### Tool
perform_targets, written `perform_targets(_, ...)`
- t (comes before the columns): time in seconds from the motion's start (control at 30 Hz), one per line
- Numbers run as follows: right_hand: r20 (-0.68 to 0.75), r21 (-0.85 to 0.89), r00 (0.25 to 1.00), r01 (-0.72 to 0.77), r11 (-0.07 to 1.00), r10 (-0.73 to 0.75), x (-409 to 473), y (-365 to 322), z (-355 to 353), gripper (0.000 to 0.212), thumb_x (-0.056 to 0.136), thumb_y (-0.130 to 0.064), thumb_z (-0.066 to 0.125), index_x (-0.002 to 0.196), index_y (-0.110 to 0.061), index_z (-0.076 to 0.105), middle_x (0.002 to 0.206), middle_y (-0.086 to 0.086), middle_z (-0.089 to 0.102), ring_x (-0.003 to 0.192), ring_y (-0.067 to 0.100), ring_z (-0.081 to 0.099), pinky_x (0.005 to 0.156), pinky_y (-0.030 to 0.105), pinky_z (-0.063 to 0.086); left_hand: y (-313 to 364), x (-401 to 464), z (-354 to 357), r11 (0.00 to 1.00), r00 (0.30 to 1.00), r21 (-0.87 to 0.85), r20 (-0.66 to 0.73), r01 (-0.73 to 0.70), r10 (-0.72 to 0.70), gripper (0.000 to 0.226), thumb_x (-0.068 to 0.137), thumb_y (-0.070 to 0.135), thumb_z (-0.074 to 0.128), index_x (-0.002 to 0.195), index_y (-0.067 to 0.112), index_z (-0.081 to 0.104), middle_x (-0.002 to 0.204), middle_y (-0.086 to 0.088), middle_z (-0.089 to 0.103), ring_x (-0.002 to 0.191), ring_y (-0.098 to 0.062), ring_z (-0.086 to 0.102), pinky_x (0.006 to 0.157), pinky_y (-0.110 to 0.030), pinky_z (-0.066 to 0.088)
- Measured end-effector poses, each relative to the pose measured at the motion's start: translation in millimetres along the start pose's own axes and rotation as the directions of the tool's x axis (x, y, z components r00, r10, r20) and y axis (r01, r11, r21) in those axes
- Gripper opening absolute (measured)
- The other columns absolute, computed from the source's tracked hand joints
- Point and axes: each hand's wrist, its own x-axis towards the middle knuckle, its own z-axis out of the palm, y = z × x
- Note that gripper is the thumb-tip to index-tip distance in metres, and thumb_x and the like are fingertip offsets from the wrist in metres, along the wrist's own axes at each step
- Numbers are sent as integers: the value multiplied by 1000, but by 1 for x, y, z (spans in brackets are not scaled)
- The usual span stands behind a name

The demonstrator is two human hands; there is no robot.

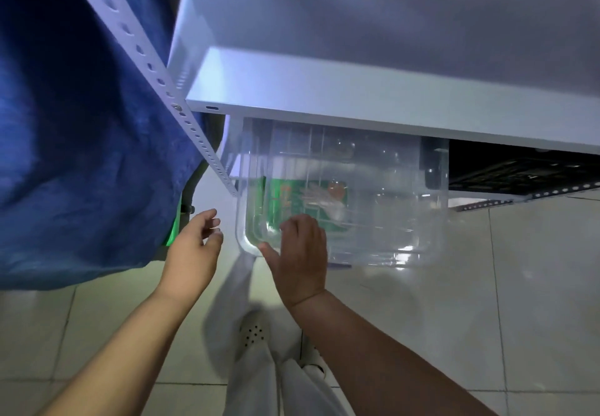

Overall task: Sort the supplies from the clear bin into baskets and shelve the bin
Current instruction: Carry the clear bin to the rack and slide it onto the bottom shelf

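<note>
The clear bin [373, 208] sits under the white shelf board [373, 101], its front half sticking out past the shelf edge. Through its walls I see a green printed package [292, 195] below or behind it. My right hand [300, 253] lies flat against the bin's front left corner, fingers spread on the plastic. Just left of the bin, my left hand [194, 247] hovers with fingers apart, holding nothing and not touching the bin.
A perforated white upright [156, 71] of the rack slants down to the bin's left. Blue cloth [74, 139] hangs at the left. A dark basket [519, 172] rests on the lower shelf at the right. Below are tiled floor [487, 302], my white trousers and shoes.
</note>
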Motion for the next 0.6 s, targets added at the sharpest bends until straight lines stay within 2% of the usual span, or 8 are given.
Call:
perform_targets(0.17, 38, -44, 998, 56, 997, -55, 1, -30, 21, 45, 49, -29, 88, 73, -6, 58, 76, 9, 58, 67, 27, 56, 62, 30, 47, -9, 0, -9, 1000, 1000, 27, 31, 5, -6, 40, 91, 5, 49, 130, 15, 48, 111, -1, 59, 99, -25, 60, 95, -36, 44)
perform_targets(0.33, 63, -69, 998, 22, 997, -18, -7, -38, 32, 45, 47, -30, 88, 75, -9, 60, 78, 7, 60, 69, 25, 58, 64, 28, 46, -13, 1, -16, 1000, 998, 21, 60, -14, 12, 41, 90, 1, 49, 129, 14, 48, 110, -4, 60, 99, -24, 59, 94, -34, 42)
perform_targets(0.5, 99, 174, 994, 26, 984, -44, -11, -23, 30, 29, 65, -13, 80, 87, -1, 64, 85, 16, 61, 78, 32, 60, 71, 37, 51, -11, -1, -14, 998, 995, 66, 99, -18, 11, 41, 90, 4, 51, 129, 16, 49, 108, -2, 60, 92, -17, 55, 84, -24, 35)
perform_targets(0.6, 74, 209, 997, -23, 978, 7, -16, -5, 17, 21, 72, -10, 71, 91, -2, 67, 89, 16, 63, 84, 33, 61, 77, 36, 46, -5, -1, -6, 995, 992, 103, 123, -15, 2, 43, 90, 9, 53, 131, 18, 47, 108, 0, 58, 91, -18, 54, 85, -29, 39)
